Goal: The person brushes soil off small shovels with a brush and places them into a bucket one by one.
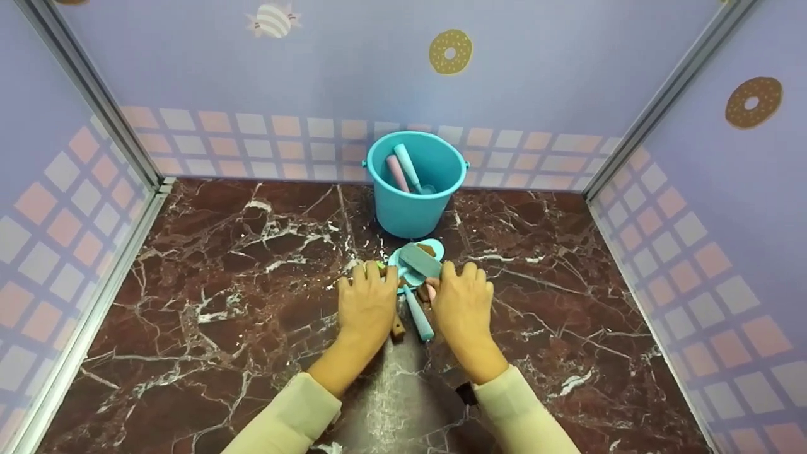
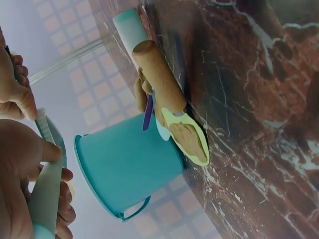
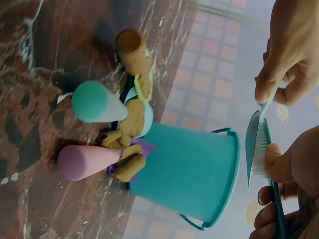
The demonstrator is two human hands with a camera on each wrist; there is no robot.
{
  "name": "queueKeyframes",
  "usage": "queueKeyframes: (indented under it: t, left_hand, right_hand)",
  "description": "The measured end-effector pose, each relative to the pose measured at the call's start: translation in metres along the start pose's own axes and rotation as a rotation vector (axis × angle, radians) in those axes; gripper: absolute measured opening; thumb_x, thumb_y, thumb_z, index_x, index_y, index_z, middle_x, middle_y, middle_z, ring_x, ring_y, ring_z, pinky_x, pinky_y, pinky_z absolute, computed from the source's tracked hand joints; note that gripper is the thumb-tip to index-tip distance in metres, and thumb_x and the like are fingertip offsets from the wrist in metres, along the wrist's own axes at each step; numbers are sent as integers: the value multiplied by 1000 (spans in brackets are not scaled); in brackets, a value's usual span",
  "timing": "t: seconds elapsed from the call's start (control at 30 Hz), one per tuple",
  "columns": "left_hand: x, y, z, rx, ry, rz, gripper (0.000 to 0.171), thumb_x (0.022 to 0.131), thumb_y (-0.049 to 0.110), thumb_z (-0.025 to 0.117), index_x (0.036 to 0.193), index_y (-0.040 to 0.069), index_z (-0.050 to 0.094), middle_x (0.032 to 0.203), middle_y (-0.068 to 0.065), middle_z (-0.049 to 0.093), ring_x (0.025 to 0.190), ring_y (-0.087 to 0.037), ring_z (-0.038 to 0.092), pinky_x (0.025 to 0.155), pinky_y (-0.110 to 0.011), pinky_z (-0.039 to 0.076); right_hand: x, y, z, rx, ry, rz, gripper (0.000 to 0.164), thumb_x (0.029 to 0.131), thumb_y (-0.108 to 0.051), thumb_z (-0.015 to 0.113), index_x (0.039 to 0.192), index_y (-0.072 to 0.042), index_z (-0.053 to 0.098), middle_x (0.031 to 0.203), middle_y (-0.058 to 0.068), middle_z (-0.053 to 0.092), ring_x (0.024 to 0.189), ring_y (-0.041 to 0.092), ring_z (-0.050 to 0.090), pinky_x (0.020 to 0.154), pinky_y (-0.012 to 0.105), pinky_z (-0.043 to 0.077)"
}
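Observation:
My left hand (image 1: 367,302) grips the pale mint handle of a small shovel (image 2: 46,194), raised off the floor. My right hand (image 1: 464,304) holds a brush (image 1: 421,260) by its dark teal handle. In the right wrist view the brush's white bristles (image 3: 260,149) lie against the shovel blade (image 3: 252,137). Beneath the hands, a brown-handled shovel (image 2: 162,79) with a lime-green blade bears tan, sand-like material. Beside it lie a blue-handled tool (image 1: 419,315) and a pink-handled tool (image 3: 87,160), with tan lumps (image 3: 129,167) near their heads.
A turquoise bucket (image 1: 413,211) stands behind the tools against the back wall, with a pink handle (image 1: 397,173) and a pale blue handle (image 1: 406,165) inside. Pale crumbs are scattered on the dark marbled floor (image 1: 252,302). Lilac panels (image 1: 208,69) enclose the back and sides.

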State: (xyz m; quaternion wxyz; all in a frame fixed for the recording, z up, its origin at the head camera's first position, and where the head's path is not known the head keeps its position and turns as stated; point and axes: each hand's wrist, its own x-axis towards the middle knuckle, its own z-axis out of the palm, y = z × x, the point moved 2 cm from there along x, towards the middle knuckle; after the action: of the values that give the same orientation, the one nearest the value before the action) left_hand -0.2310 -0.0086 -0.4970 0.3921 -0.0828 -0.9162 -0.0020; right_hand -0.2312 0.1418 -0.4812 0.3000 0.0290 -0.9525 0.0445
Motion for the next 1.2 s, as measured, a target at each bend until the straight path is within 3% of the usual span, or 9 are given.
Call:
queueKeyframes:
  t: [0.2, 0.47, 0.6, 0.8, 0.93, 1.2]
  left_hand:
    - [-3, 3, -1, 7, 7, 2, 30, 101, 26, 43, 90, 15, 69, 84, -12, 62, 70, -28, 57, 54, -41, 42]
    - [-5, 1, -1, -35, -61, -10, 25, 100, 23, 49, 94, 14, 72, 87, -13, 64, 73, -29, 59, 55, -42, 46]
    - [-3, 0, -3, -44, -56, -31, 29, 99, 22, 44, 91, 12, 70, 86, -13, 63, 73, -30, 59, 56, -44, 46]
    - [-1, 3, -8, -28, -61, -28, 22, 98, 23, 53, 89, 12, 70, 85, -12, 63, 72, -28, 59, 55, -42, 46]
    - [-4, 3, -9, -31, -91, -33, 19, 97, 26, 60, 90, 11, 70, 85, -11, 64, 72, -28, 59, 55, -41, 46]
    - [-5, 3, -11, -30, -36, -33, 23, 97, 25, 56, 85, 11, 69, 81, -10, 63, 68, -28, 58, 51, -40, 44]
  right_hand:
    - [0, 11, 6, 2, 18, 14, 40, 81, -41, 82, 89, -7, 62, 80, 18, 55, 71, 37, 55, 57, 50, 46]
    - [0, 15, 1, 89, 52, 57, 39, 89, -42, 70, 87, -5, 56, 81, 17, 51, 73, 37, 53, 58, 50, 43]
    - [-8, 7, -6, 147, 46, 10, 41, 90, -43, 70, 88, -4, 56, 80, 16, 50, 73, 36, 52, 58, 47, 41]
    - [-18, -2, -6, 97, -31, -50, 43, 91, -47, 67, 90, -5, 59, 81, 15, 51, 74, 35, 54, 58, 46, 42]
    - [-12, 8, -2, 88, -26, -9, 41, 89, -44, 72, 90, -5, 61, 81, 16, 52, 73, 35, 54, 58, 46, 43]
    - [-2, 22, -2, 150, 22, 69, 37, 88, -37, 74, 89, -3, 59, 82, 18, 53, 76, 38, 54, 61, 51, 45]
